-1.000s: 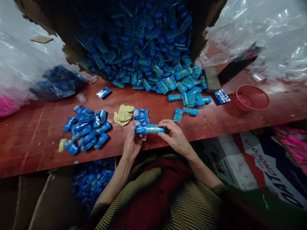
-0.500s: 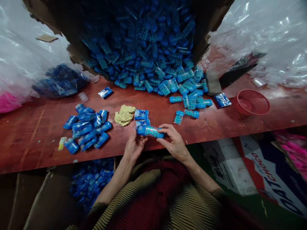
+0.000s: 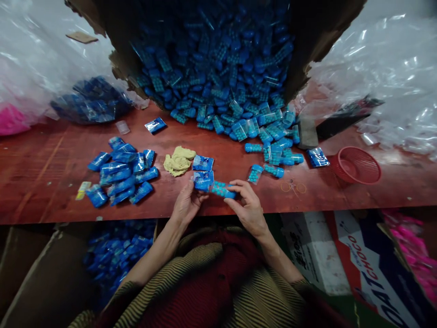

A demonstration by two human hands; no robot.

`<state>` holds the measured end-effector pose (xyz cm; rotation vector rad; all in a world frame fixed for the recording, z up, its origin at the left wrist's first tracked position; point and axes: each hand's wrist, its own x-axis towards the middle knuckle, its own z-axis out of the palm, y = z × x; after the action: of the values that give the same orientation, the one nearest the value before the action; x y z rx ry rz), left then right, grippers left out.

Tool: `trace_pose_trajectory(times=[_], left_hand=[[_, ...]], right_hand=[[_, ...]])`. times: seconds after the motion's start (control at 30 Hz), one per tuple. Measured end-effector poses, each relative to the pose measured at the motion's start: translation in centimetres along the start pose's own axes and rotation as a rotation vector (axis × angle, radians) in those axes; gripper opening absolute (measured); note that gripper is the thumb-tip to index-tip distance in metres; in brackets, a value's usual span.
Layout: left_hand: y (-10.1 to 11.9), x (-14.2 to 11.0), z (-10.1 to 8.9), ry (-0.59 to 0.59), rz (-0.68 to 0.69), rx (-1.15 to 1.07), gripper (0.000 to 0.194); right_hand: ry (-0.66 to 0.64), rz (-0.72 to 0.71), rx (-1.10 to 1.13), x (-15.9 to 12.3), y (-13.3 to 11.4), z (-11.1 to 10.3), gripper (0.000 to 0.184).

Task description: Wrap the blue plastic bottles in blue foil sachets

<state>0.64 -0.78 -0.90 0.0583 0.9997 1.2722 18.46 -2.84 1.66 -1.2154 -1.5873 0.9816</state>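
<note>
At the table's near edge my left hand pinches a small blue printed packet by its open end. My right hand grips a clear tube of blue beads and holds its end at the packet's mouth. A second blue packet lies flat just beyond my hands. Loose tubes of blue beads are strewn across the reddish wooden table behind my right hand.
A torn cardboard box spills blue tubes at the back. Filled blue packets are heaped at left, a yellow rag beside them. A red basket and rubber bands lie right. Clear plastic bags flank the box. More packets fill a carton below.
The tube has tilted and gone a little further into the packet between my hands. The camera has tipped, so the table sits lower in view.
</note>
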Motion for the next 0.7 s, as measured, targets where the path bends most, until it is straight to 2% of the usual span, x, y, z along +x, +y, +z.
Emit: trace_pose_trajectory(times=[0.13, 0.3, 0.43, 0.7], left_hand=[[-0.1, 0.1, 0.0, 0.063, -0.074, -0.025, 0.023], [-0.4, 0.0, 0.2, 0.057, -0.119, -0.044, 0.03], [-0.7, -0.1, 0.4, 0.042, -0.123, -0.04, 0.031], [-0.9, -0.2, 0.6, 0.023, -0.104, -0.038, 0.032]], right_hand=[[0.122, 0.022, 0.05, -0.1, 0.1, -0.2, 0.017], [0.122, -0.018, 0.099, -0.2, 0.4, 0.4, 0.018], [0.168, -0.11, 0.026, -0.3, 0.7, 0.9, 0.021], [0.137, -0.187, -0.088, -0.4, 0.8, 1.3, 0.023]])
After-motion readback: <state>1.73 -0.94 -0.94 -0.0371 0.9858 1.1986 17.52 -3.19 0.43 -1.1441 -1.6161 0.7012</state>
